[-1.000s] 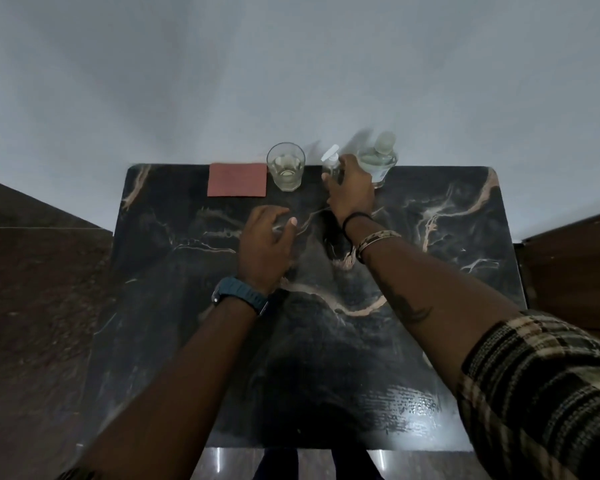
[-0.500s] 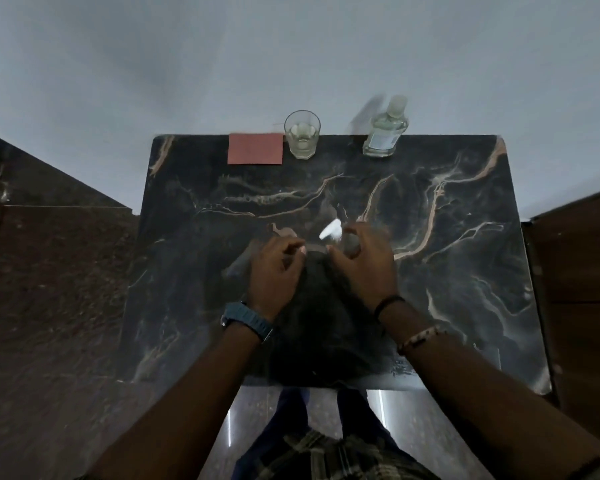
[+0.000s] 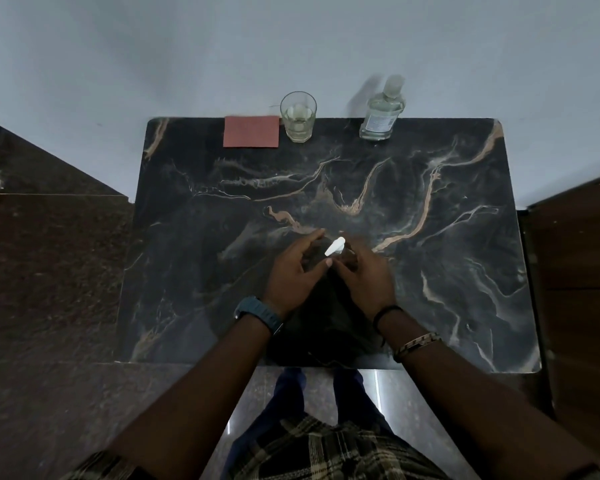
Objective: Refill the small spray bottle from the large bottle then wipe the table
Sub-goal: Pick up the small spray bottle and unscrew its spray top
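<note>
The small spray bottle, with a white nozzle on top, sits between both hands over the middle of the dark marble table. My right hand grips its body, which is mostly hidden behind the fingers. My left hand curls around the bottle from the left, thumb just below the nozzle. The large clear bottle, capped and holding clear liquid, stands at the table's back edge, right of centre. A red cloth lies flat at the back edge, left of centre.
A drinking glass with some clear liquid stands between the cloth and the large bottle. A pale wall rises directly behind the table. Dark stone surfaces flank the table on the left, wooden furniture on the right.
My right hand carried the small spray bottle from the back edge, beside the large bottle, to the table's middle. My left hand has closed in around it.
</note>
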